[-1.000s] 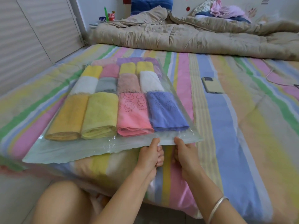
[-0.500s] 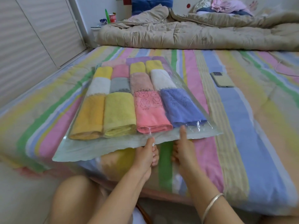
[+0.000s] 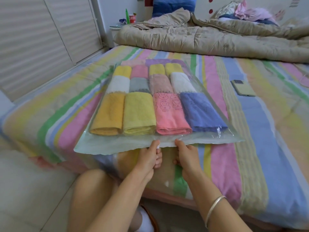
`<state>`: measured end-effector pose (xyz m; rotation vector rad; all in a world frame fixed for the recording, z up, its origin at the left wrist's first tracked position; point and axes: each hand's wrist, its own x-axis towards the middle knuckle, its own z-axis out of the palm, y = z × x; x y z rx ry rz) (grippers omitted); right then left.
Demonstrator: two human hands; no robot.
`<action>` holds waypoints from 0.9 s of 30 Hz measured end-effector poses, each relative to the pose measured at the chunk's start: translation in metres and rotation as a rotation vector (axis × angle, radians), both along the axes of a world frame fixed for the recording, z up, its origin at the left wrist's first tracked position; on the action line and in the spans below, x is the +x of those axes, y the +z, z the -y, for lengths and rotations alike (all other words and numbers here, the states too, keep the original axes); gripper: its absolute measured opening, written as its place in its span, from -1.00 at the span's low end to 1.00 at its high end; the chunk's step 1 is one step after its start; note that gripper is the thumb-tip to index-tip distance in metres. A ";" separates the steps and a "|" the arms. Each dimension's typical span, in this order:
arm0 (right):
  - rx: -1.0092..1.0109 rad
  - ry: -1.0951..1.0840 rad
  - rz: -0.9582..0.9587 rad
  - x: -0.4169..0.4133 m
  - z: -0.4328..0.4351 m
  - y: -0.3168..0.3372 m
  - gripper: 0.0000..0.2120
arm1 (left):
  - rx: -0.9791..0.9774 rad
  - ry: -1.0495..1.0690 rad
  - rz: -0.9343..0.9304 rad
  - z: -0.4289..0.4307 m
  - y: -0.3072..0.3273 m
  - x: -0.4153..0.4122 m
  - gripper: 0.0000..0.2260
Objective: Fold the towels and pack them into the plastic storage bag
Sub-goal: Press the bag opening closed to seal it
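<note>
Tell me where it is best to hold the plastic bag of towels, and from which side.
Grip the plastic storage bag by its flat, empty near strip, coming from the near side and pinching it top and bottom. It seems to overhang the bed and holds no towels. The left hand and right hand pinch it there.

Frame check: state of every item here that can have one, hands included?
plastic storage bag: flat on the bed, filled; sealed or not, cannot tell.
towels: folded, packed in rows inside the bag.
left hand: pinches the bag's near edge.
right hand: pinches the same edge, beside the left.
phone: lying face down on the bed, apart from the bag.
quilt: bunched at the bed's far end.
</note>
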<state>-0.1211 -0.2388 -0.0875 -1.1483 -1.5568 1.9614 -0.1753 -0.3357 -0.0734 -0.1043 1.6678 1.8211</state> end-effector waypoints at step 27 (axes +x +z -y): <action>0.118 0.112 0.119 -0.048 0.082 0.001 -0.62 | -0.034 0.002 -0.050 0.079 -0.007 -0.041 -0.62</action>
